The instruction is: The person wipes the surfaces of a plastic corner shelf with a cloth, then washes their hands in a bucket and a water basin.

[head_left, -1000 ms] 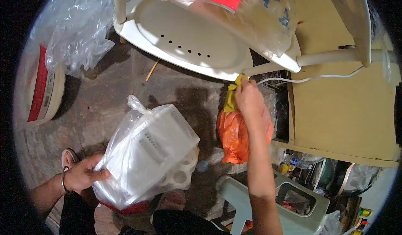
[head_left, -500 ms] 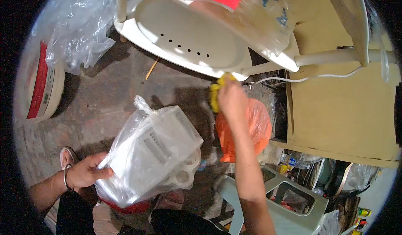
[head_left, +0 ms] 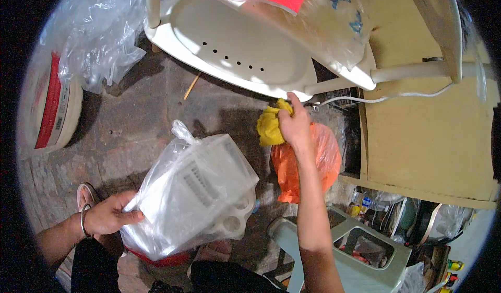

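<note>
One yellow cloth [head_left: 270, 128] bunched in right grip [head_left: 296, 129].

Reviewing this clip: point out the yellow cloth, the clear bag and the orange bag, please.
Yellow cloth [head_left: 270, 128]: head view, on its bunched middle.
Clear bag [head_left: 182, 188]: head view, middle of its front, below the twisted top.
Orange bag [head_left: 325, 153]: head view, right of the forearm crossing it.

A thin, rounded, silvery bangle [head_left: 83, 221] circles the wrist of the left hand [head_left: 112, 214], at lower left. Both forearms [head_left: 314, 214] are bare. Plain black trousers [head_left: 229, 278] show along the bottom edge; a sandal [head_left: 92, 192], left of centre, has a pale strap.
</note>
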`<state>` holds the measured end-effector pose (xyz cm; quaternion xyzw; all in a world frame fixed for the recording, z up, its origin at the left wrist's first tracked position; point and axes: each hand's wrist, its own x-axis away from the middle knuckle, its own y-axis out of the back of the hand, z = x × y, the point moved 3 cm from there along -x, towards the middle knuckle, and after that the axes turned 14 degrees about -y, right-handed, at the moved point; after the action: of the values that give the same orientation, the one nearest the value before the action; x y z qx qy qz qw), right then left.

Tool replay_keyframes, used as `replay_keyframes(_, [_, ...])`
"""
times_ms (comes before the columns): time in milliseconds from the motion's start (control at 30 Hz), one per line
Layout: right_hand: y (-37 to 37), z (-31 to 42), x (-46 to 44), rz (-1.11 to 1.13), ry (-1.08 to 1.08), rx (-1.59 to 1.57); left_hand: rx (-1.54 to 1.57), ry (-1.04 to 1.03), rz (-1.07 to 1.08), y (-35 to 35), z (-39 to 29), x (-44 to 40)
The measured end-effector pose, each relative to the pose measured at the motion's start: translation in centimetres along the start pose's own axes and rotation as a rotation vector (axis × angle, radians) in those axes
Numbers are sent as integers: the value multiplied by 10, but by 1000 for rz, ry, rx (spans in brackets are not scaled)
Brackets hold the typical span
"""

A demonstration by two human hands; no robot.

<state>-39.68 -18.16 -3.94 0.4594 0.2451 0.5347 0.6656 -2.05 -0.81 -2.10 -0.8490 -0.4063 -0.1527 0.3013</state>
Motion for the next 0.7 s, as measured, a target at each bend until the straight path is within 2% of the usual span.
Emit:
replay_keyframes(133, [-3,3,3,41,-26,35,-39,1,2,2,0,0])
replay_keyframes(233, [-1,-6,0,-9,-59,42,-21,12,-14,1,-3,1])
replay_keyframes(333, [-3,-2,7,3,45,53,6,12,-14,1,0,-1])
replay_keyframes(467, [7,0,1,6,-46,47,0,-15,-5,3,1,-1])
replay_keyframes(567, [2,8,12,49,-6,124,-53,1,-2,3,-1,-1])
replay_keyframes(700, [6,-3,-2,32,-39,-23,-42,-10,1,3,-3,0])
